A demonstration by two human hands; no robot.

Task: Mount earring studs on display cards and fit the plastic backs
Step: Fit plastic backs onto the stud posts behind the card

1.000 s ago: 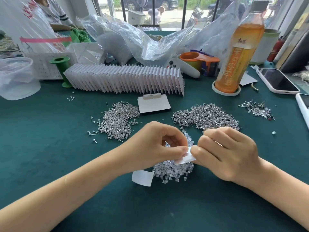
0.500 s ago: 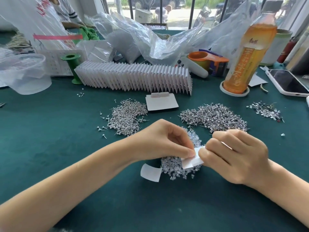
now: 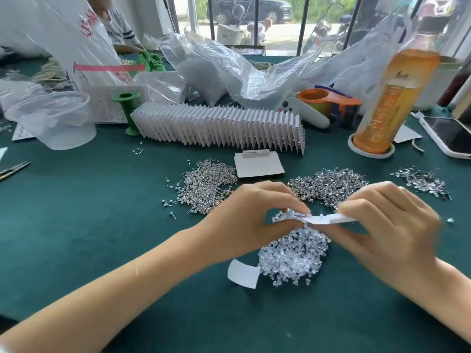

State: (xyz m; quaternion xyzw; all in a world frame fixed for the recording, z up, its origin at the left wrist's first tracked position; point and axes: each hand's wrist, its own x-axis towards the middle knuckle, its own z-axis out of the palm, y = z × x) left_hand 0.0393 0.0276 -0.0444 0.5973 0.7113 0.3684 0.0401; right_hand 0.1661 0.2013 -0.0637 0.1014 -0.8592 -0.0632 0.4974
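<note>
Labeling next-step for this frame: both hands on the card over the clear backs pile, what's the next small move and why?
Probably: the left hand takes a clear back from the pile and pushes it onto the stud post. The right hand holds the small white card level, a thin post stands up bare from it, and the backs lie just beneath. Whether the left fingertips already pinch a back is too blurred to tell.

White card (image 3: 328, 219), stud post upright

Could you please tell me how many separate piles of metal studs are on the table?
3: a left pile, a middle pile behind the hands, and a small right pile.
</note>
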